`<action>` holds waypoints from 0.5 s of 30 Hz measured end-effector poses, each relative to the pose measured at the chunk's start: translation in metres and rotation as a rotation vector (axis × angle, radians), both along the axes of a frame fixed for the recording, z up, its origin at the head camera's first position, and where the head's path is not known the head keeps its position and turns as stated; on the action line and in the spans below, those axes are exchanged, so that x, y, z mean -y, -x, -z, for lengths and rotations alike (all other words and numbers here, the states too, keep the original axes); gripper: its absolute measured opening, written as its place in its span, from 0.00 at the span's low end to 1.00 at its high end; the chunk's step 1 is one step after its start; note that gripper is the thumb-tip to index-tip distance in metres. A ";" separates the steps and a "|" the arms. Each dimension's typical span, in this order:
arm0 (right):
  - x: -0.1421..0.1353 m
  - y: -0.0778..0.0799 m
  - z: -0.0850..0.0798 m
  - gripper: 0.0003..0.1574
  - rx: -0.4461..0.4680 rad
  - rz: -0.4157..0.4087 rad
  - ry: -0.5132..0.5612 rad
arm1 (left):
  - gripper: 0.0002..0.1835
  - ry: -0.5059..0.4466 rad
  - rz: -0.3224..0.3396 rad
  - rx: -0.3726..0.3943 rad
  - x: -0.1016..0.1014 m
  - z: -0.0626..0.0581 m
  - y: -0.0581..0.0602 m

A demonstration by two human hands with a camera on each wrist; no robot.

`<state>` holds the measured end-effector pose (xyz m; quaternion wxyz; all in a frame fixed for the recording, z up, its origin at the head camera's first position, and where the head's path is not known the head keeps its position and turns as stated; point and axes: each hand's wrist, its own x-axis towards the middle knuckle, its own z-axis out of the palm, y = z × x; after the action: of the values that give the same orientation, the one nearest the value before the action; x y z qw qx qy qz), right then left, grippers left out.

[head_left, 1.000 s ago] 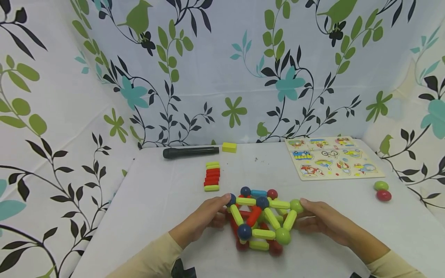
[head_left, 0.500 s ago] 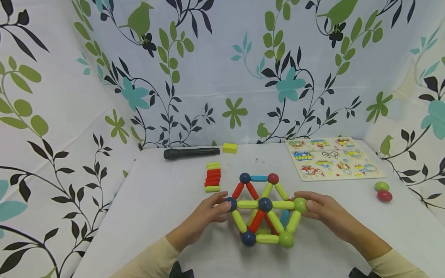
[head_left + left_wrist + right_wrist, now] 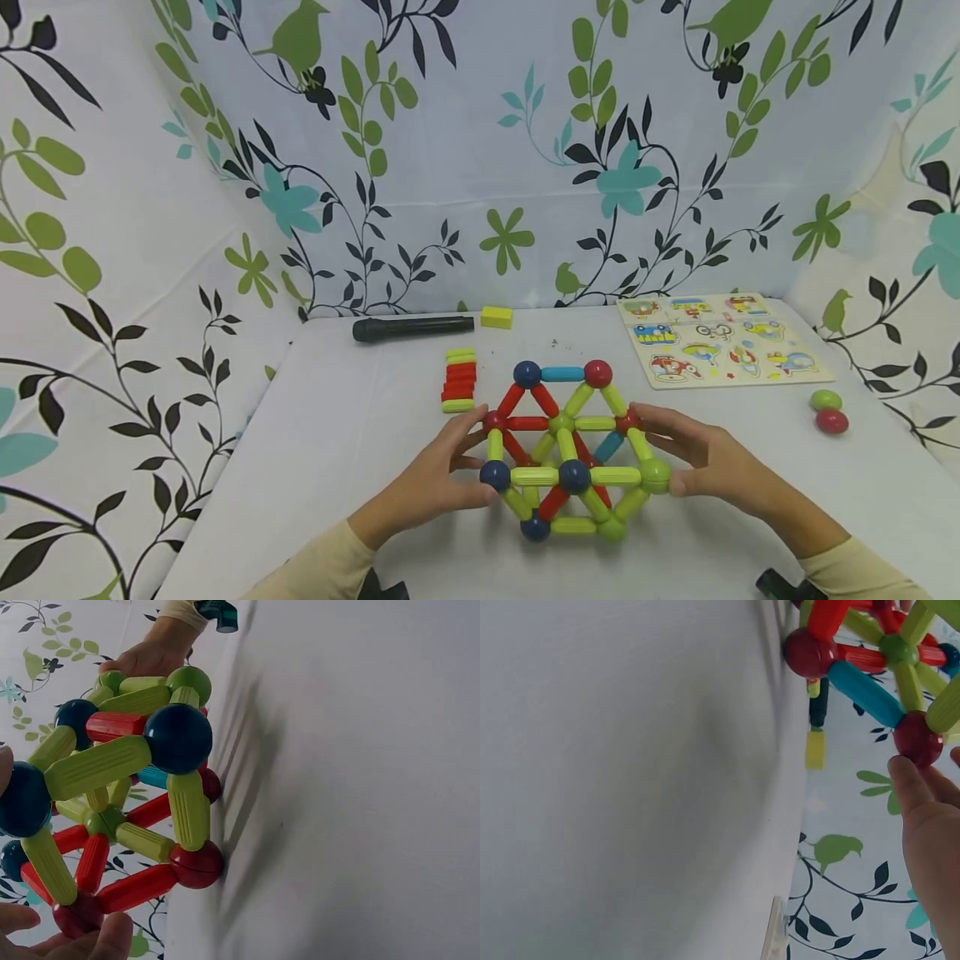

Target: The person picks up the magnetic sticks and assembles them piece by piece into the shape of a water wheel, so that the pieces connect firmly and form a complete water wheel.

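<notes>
Between the two hands, the ball-and-rod structure (image 3: 567, 450) is sitting on the table (image 3: 352, 433). The left hand (image 3: 438, 483) and right hand (image 3: 701, 462) are gripping its opposite sides, curled fingers (image 3: 468, 433) pressing its end balls.

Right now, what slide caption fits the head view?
Left hand and right hand grip a red, green and blue ball-and-rod frame on the white table.

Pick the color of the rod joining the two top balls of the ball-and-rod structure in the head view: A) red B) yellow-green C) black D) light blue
D: the rod across the top of the ball-and-rod structure is light blue, running between a dark blue ball and a red ball.
</notes>
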<state>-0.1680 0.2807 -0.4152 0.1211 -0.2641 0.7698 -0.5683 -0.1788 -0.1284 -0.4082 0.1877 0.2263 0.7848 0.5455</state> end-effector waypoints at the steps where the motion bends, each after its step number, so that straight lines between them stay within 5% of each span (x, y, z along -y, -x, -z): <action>1: 0.000 0.000 0.001 0.50 -0.024 -0.005 -0.024 | 0.52 0.006 0.012 -0.029 0.001 0.002 -0.001; 7: 0.004 -0.005 0.001 0.66 -0.106 0.027 -0.175 | 0.57 0.032 0.058 -0.149 0.002 0.008 -0.004; 15: 0.003 -0.006 -0.001 0.68 -0.097 0.046 -0.240 | 0.56 0.044 0.065 -0.198 0.002 0.007 -0.005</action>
<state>-0.1622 0.2774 -0.4144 0.1015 -0.2573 0.8431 -0.4611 -0.1734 -0.1309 -0.4155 0.1318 0.3001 0.8035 0.4970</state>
